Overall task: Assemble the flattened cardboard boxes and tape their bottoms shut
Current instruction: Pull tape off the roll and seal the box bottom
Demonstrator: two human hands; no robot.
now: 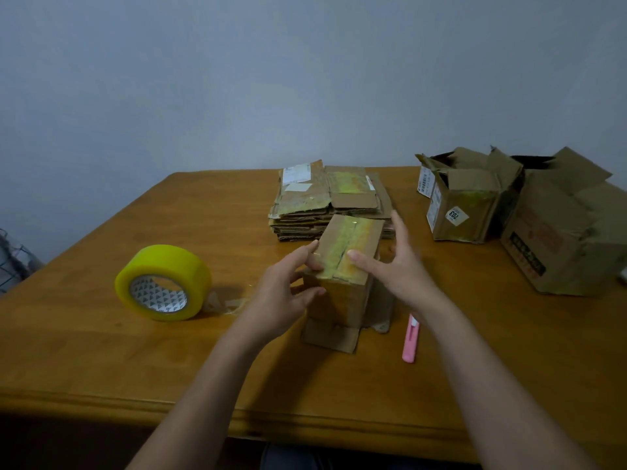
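A small cardboard box stands bottom-up in the middle of the wooden table, its upper flaps covered with yellowish tape. My left hand touches the box's left upper edge and near side with straight fingers. My right hand hovers over the box's right side, its thumb tip pressing on the taped top. A stack of flattened cardboard boxes lies behind the box. A yellow tape roll stands on its edge to the left, with a loose end trailing on the table.
A pink utility knife lies just right of the box. Two assembled open boxes stand at the right: a smaller one and a larger one. The table's front edge runs below my forearms.
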